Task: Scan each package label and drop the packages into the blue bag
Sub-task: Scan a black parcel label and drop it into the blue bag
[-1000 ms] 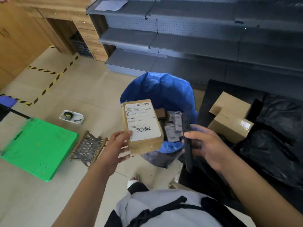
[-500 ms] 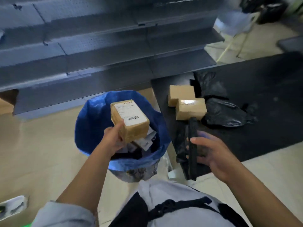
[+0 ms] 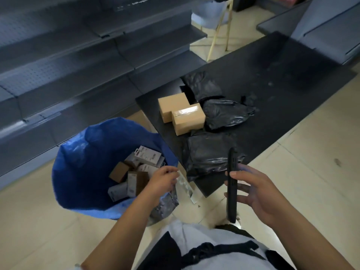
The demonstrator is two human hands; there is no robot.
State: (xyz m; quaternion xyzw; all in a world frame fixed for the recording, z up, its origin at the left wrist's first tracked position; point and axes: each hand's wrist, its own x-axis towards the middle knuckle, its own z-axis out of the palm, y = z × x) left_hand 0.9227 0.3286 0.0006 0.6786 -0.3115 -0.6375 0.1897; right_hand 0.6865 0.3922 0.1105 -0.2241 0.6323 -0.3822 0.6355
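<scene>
Your left hand (image 3: 162, 179) over the bag (image 3: 81, 172) rim, fingers loosely curled, holding nothing | your right hand (image 3: 253, 191) grips the scanner (image 3: 232, 184) upright | boxes (image 3: 132, 172) lie in bag | two cardboard boxes (image 3: 182, 112) and black parcels (image 3: 224, 114) on table (image 3: 282, 78)

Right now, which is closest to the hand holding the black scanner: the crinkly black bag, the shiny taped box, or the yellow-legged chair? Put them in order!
From the right hand:
1. Crinkly black plastic bag, just ahead on the black mat.
2. Shiny taped cardboard box, farther up, slightly left.
3. Yellow-legged chair, far back near the shelves.
</scene>
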